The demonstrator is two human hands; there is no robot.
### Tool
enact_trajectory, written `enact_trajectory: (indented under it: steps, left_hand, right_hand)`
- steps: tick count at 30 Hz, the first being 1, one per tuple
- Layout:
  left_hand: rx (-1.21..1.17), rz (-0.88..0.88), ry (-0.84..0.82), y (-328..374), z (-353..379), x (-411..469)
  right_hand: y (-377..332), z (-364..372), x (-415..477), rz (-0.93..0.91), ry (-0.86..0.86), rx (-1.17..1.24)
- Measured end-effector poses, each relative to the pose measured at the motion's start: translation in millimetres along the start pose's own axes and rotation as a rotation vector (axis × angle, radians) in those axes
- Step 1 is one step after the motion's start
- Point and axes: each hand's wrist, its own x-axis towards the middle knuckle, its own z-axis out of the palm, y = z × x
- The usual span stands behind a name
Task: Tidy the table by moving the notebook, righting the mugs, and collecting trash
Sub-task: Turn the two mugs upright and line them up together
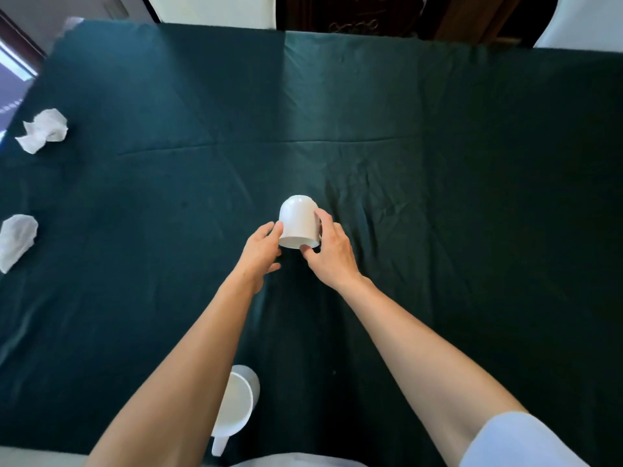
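Observation:
A white mug (298, 219) is held tilted above the middle of the dark green tablecloth (438, 197), its rim toward me and its rounded base pointing away. My right hand (332, 256) grips its right side, thumb under the rim and fingers over the handle side. My left hand (261, 249) touches the mug's left side with its fingertips. A second white mug (237, 404) stands upright near the front edge, partly hidden by my left forearm, handle toward me. Two crumpled white tissues lie at the left: one far (43, 129), one nearer (15, 239). No notebook is in view.
The tablecloth has creases and wrinkles around the middle. White chair backs (215, 10) and a dark carved wooden piece (354, 15) stand beyond the far edge. The table's left edge runs close to the tissues.

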Motion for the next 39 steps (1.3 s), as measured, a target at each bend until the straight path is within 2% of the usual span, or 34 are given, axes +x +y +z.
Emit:
enact_trajectory:
  steps: [5, 12, 17, 25, 30, 39]
  left_hand:
    - [-0.023, 0.018, 0.003, -3, 13, 2]
    - [-0.076, 0.037, 0.026, -9, 11, -21]
    - [-0.078, 0.100, 0.031, -18, 4, -55]
    - [-0.030, 0.220, -0.037, -51, 2, -125]
    - [0.036, 0.260, -0.072, -91, -3, -169]
    - [-0.044, 0.214, -0.162, -174, 4, -241]
  right_hand:
    - [6, -6, 8, -0.025, -0.040, -0.019]
    - [2, -12, -5, 0.076, -0.055, 0.063]
    - [1, -11, -41, 0.147, -0.001, 0.255]
    - [-2, 6, -130, 0.410, 0.137, 0.738]
    - [1, 23, -195, 0.455, 0.203, 0.767]
    - [19, 56, -286, 0.506, 0.317, 0.782]
